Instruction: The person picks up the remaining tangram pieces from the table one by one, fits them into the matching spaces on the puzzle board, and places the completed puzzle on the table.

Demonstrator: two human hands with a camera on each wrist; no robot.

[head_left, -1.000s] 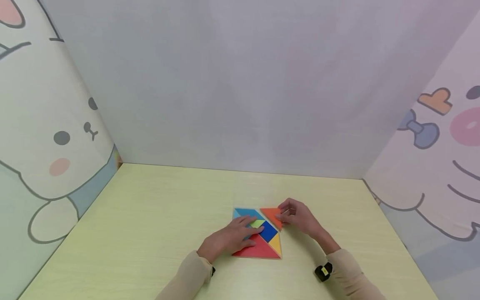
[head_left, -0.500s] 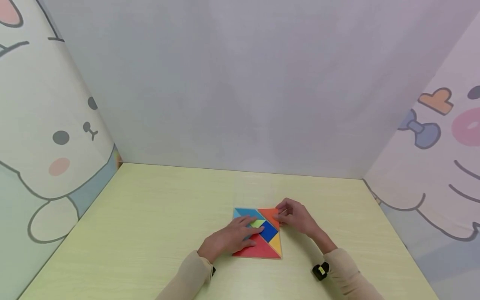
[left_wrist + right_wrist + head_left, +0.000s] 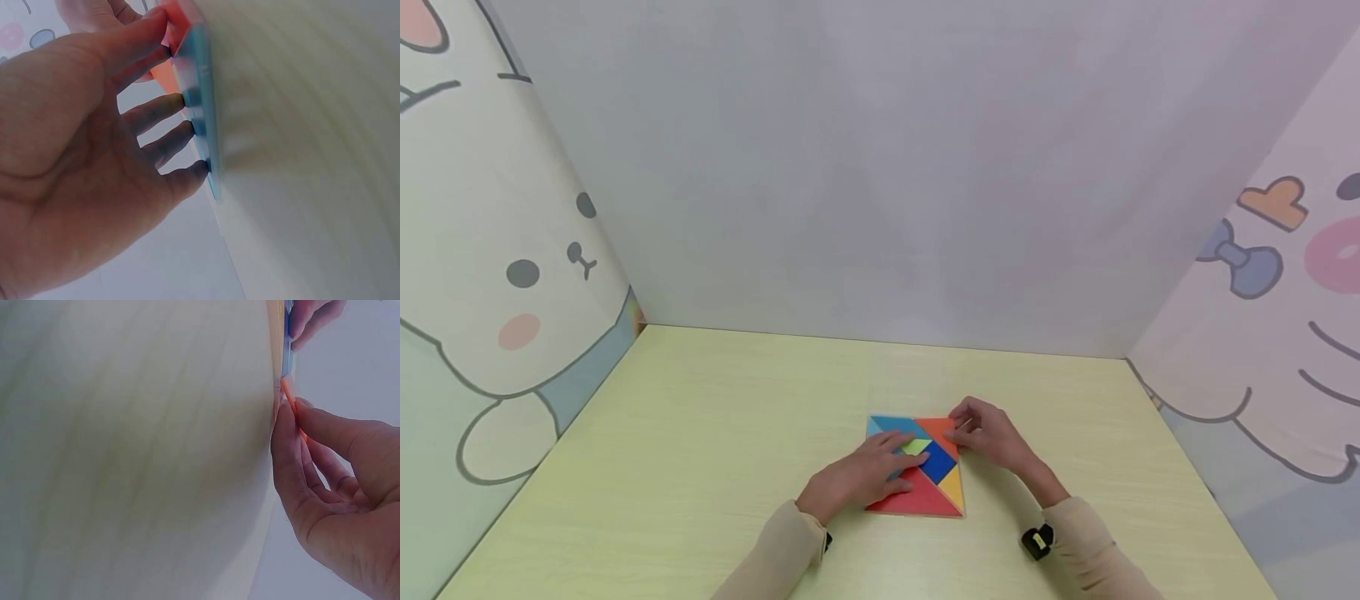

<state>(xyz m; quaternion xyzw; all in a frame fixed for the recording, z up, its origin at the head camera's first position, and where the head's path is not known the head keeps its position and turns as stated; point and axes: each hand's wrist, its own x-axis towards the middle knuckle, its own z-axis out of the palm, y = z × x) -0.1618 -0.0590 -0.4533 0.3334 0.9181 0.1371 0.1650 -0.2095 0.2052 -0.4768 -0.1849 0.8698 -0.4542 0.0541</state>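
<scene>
Flat tangram pieces lie together as a square on the table, seen in the head view. My left hand (image 3: 859, 473) rests on them with fingers spread, touching near the red triangle (image 3: 921, 500) and the dark blue square (image 3: 937, 463). Its palm hides part of the set. At the upper right corner, my right hand (image 3: 992, 435) pinches the orange triangle (image 3: 934, 428) between thumb and fingers. In the right wrist view that orange triangle (image 3: 289, 390) tilts up from the table. Around it sit a blue piece (image 3: 895, 426), a light green piece (image 3: 917, 446) and a yellow triangle (image 3: 953, 488).
A pale wood-grain table (image 3: 715, 433) spreads around the pieces. A plain greyish curtain (image 3: 880, 167) hangs at its back edge, and cartoon-printed panels (image 3: 512, 333) flank both sides. A black wrist device (image 3: 1037, 542) hangs by the right sleeve.
The right hand has moved the orange triangle a little left, and the gap between it and the other pieces has closed. The left hand has stayed in place.
</scene>
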